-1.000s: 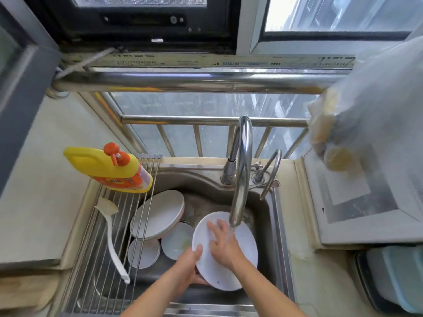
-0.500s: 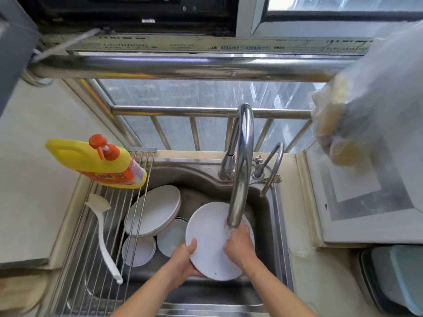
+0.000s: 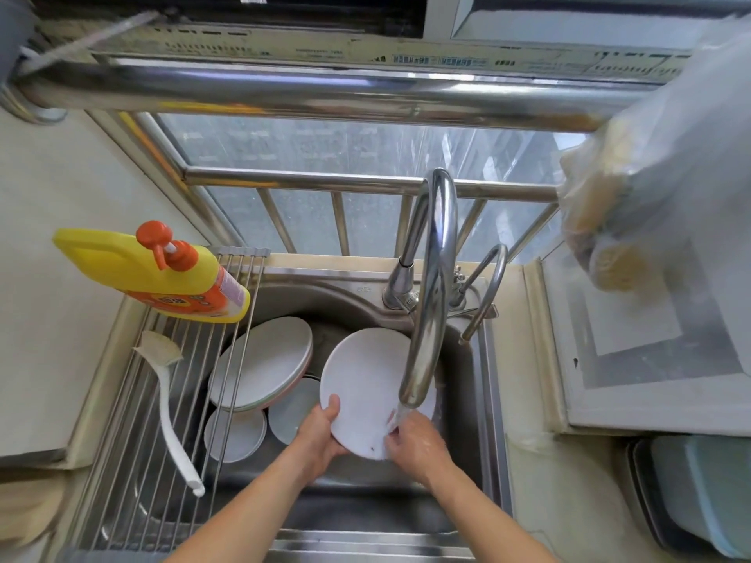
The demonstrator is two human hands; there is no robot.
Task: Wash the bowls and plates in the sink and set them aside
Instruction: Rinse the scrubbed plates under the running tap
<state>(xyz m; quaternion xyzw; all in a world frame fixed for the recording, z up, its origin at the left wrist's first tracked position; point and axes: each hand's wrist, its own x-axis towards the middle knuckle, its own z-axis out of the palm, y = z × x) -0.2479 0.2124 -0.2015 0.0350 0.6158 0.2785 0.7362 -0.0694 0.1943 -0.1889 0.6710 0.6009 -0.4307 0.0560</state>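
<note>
A white plate [image 3: 365, 384] is held tilted over the steel sink [image 3: 471, 400], under water running from the tall faucet [image 3: 430, 298]. My left hand [image 3: 321, 432] grips its lower left rim, thumb on the face. My right hand [image 3: 414, 440] is at the plate's lower right edge in the stream, its fingers on the plate. Stacked plates [image 3: 264, 359] lean at the sink's left, with a small bowl [image 3: 235, 434] and another dish [image 3: 292, 408] below them.
A roll-up wire rack [image 3: 134, 461] spans the sink's left side, carrying a white dish brush [image 3: 170, 420] and a yellow detergent bottle [image 3: 162, 274]. A smaller tap [image 3: 483, 290] stands right of the faucet. A plastic bag [image 3: 658, 188] hangs at right; a blue-grey container [image 3: 699, 493] sits lower right.
My right hand slid from the plate's middle down to its lower right edge under the water. My left hand kept its hold on the rim.
</note>
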